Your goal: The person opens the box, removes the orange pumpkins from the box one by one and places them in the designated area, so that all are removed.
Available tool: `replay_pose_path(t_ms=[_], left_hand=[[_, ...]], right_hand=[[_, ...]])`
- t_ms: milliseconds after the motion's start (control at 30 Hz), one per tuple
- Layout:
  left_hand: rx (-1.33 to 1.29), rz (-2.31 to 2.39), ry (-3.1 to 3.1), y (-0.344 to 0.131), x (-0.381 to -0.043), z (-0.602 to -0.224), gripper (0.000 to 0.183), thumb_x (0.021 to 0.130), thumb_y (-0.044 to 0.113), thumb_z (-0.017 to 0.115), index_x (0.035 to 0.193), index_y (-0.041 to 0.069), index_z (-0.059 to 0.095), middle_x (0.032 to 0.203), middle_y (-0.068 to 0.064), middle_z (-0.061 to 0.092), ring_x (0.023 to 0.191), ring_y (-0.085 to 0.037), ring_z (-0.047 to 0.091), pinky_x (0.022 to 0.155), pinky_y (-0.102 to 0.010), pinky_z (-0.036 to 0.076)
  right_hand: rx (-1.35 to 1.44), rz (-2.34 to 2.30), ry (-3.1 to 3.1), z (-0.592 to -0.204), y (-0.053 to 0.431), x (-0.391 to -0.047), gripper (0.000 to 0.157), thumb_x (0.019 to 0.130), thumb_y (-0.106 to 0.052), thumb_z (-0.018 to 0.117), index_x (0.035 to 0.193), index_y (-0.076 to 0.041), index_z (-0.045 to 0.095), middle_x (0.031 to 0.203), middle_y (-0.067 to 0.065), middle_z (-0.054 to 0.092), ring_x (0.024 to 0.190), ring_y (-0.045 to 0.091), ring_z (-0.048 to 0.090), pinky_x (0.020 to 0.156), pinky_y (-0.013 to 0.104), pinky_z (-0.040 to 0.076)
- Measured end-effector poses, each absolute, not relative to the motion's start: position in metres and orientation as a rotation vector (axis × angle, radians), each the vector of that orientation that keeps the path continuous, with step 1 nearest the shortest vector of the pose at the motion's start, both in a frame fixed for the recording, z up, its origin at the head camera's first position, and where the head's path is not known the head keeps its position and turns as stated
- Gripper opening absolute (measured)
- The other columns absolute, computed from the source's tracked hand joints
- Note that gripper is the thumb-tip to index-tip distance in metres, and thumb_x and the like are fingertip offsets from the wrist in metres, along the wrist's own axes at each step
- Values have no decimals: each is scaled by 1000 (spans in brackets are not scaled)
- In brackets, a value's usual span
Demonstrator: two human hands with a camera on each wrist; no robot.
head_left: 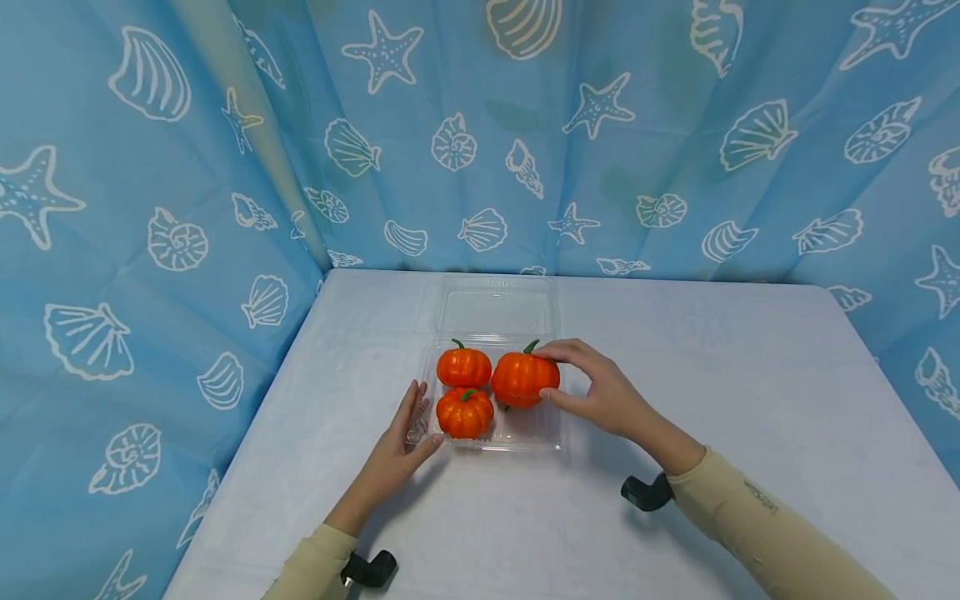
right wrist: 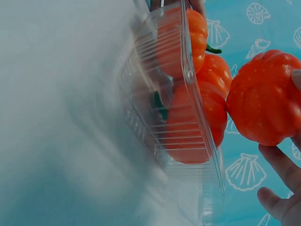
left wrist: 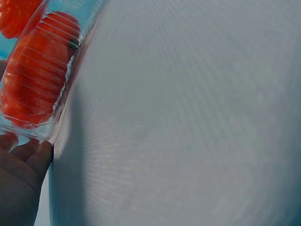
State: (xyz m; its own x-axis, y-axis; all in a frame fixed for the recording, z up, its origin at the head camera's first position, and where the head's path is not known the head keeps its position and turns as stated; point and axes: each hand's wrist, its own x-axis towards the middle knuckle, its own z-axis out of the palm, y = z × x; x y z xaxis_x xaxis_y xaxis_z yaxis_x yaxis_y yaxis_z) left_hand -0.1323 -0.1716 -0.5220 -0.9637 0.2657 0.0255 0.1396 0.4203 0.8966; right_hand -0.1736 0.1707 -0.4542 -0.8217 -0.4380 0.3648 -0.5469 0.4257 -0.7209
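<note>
Head view: two pumpkins (head_left: 464, 367) sit left in the box (head_left: 543, 429) — lid (head_left: 495, 310) unclosed. Right hand (head_left: 600, 387) grips another pumpkin (head_left: 523, 381), unreleased; left hand (head_left: 401, 446) spreads wide alongside.

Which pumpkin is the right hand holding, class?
The rightmost pumpkin in the head view: the right hand grips it above the rim of the clear box, while the other pumpkins sit inside.

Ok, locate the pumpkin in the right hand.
In the head view, the held pumpkin is over the right half of the clear container, just right of two other pumpkins.
</note>
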Motion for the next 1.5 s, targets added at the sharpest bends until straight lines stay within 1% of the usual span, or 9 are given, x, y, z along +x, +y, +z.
replay_pose_path(t_ms=[200,433,600,733,967,1133,1333,1500], left_hand=[[367,1594,2549,-171,-132,-522,91,97,28,71,165,20,11,168,-1,23,154,-24,23,118,-56,25],[365,1604,2547,-171,-132,-522,92,96,26,72,165,20,11,168,0,24,153,-23,25,118,-56,27],[365,1617,2544,-171,-133,-523,93,96,23,72,165,19,11,168,-2,24,153,-25,26,117,-57,27],[378,1602,2553,-172,-132,-523,92,96,26,71,165,20,11,168,0,24,153,-24,27,117,-57,27],[369,1570,2559,-172,-132,-522,92,97,29,70,165,20,8,168,1,22,153,-23,26,117,-57,27],[369,1571,2556,-171,-132,-521,93,97,29,70,165,20,8,168,0,22,153,-24,26,116,-57,28],[370,1578,2552,-171,-132,-521,94,97,28,71,165,19,8,168,0,22,153,-24,26,115,-57,30],[370,1577,2552,-171,-132,-521,93,97,28,71,165,19,8,168,0,22,153,-24,25,115,-57,30]], right_hand=[[858,1341,-2561,-458,170,-178,49,90,-17,79,136,-22,63,138,1,59,127,23,56,102,50,52],[865,1337,-2589,-459,170,-182,52,92,-17,77,141,-22,60,145,4,55,128,27,57,102,53,51],[870,1348,-2598,-462,171,-186,53,93,-15,76,142,-23,58,147,3,52,131,27,54,103,52,50],[871,1391,-2586,-463,170,-187,51,93,-13,75,140,-23,58,147,1,52,133,24,52,105,51,49],[820,1443,-2556,-463,165,-186,42,92,-24,78,131,-22,63,142,-1,56,131,21,53,105,49,49],[799,1469,-2541,-462,162,-185,35,92,-23,78,125,-19,65,139,1,58,131,22,53,106,49,49],[788,1494,-2549,-463,161,-186,38,92,-19,78,126,-16,63,141,4,56,130,25,54,103,45,52],[783,1508,-2550,-464,161,-186,39,91,-19,78,127,-16,63,143,4,54,132,26,53,102,47,52]])
